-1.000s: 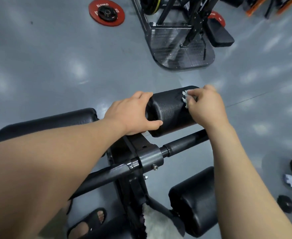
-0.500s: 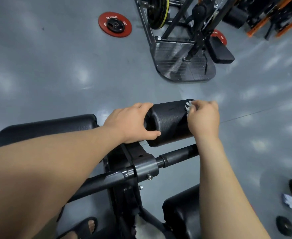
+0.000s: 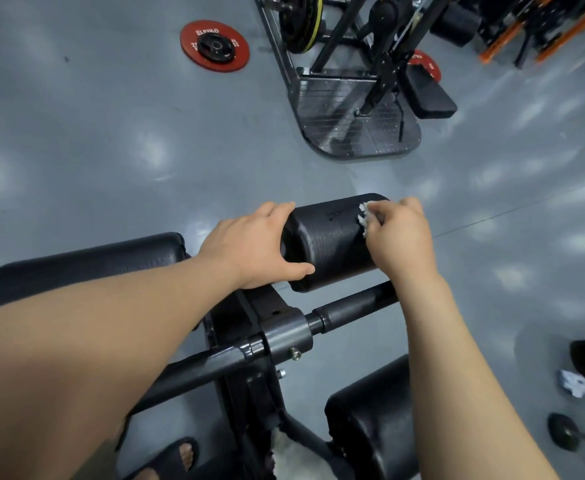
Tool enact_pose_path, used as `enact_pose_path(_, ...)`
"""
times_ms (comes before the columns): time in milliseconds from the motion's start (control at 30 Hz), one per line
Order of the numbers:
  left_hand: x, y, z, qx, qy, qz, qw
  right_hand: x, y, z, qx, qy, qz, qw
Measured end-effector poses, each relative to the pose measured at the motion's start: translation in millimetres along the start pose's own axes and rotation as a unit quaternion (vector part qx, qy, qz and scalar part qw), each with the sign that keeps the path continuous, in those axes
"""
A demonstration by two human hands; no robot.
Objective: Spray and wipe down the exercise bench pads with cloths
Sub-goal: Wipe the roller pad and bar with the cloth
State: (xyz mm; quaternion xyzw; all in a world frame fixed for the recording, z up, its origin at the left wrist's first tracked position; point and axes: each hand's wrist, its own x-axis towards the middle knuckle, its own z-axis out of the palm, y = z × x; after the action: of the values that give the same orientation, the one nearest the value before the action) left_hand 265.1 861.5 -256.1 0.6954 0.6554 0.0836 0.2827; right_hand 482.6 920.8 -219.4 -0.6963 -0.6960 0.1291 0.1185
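Since the roller pad [image 3: 329,240] looks soft and likely to spin if pushed, we brace its inner end with our left hand [image 3: 253,247], fingers [image 3: 277,211] curled over the top, thumb below; our right hand [image 3: 402,237] bunches the limp white cloth [image 3: 365,216] in pinched fingers against the pad's outer end.

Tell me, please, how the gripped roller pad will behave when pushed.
Probably apt to spin: the roller pad is a cylinder, and the left hand grips its end. Its textured surface looks foam-like, likely yielding slightly under the cloth.
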Motion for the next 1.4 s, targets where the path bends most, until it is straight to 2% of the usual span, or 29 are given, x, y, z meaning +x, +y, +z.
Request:
enact_pose_path(233,1.7,-0.4,2.5,0.001,0.001,-0.003,1.000,-31.0,-29.2,8.0,0.042,-0.092,-0.161,0.982)
enact_pose_path(300,1.5,-0.6,2.6,-0.006,0.000,-0.002,1.000,-28.8,-22.3,3.2,0.053,-0.098,-0.150,0.982)
enact_pose_path(433,1.4,-2.2,2.0,-0.007,0.006,0.005,1.000,-20.7,-12.8,1.1,0.026,-0.034,-0.077,0.996)
enact_pose_path(500,1.7,-2.3,2.7,-0.005,0.009,0.002,1.000,-27.2,-22.9,5.3,0.016,-0.039,-0.110,0.993)
enact_pose_path(600,1.7,-2.4,3.6,-0.003,0.012,0.002,1.000,-37.6,-31.9,7.6,0.062,-0.096,-0.171,0.979)
enact_pose_path(667,1.9,-2.6,3.3,-0.003,0.011,0.004,1.000,-33.6,-24.9,4.5,0.064,-0.090,-0.161,0.981)
enact_pose_path(767,1.8,-3.2,2.6,0.000,0.008,0.004,1.000,-27.1,-13.2,0.7,0.031,-0.033,-0.091,0.995)
enact_pose_path(833,1.8,-3.1,2.9,-0.001,0.008,0.002,1.000,-32.3,-17.1,3.5,0.017,-0.021,-0.109,0.994)
enact_pose_path(933,1.6,-1.8,3.4,0.002,0.011,-0.002,1.000,-42.8,-23.8,5.8,0.060,-0.080,-0.180,0.979)
enact_pose_path(1000,1.8,-1.4,3.4,0.002,0.010,-0.001,1.000,-37.4,-17.0,-0.1,0.072,-0.104,-0.162,0.979)
enact_pose_path(1067,2.3,-2.4,3.5,0.002,0.010,0.000,1.000,-28.7,-7.3,-6.4,0.052,-0.080,-0.114,0.989)
enact_pose_path(1133,2.6,-3.0,4.4,0.001,0.008,-0.001,1.000,-28.6,-5.9,-6.5,0.036,-0.058,-0.101,0.993)
enact_pose_path(1267,3.2,-2.4,5.0,0.002,0.010,-0.004,1.000,-43.3,-19.0,-0.5,0.059,-0.120,-0.180,0.975)
enact_pose_path(1333,3.2,-2.9,4.7,0.000,0.007,-0.002,1.000,-37.8,-12.4,-4.2,0.056,-0.120,-0.154,0.979)
enact_pose_path(1400,3.1,-3.4,4.3,-0.002,0.004,0.000,1.000,-31.0,-4.8,-7.7,0.048,-0.087,-0.099,0.990)
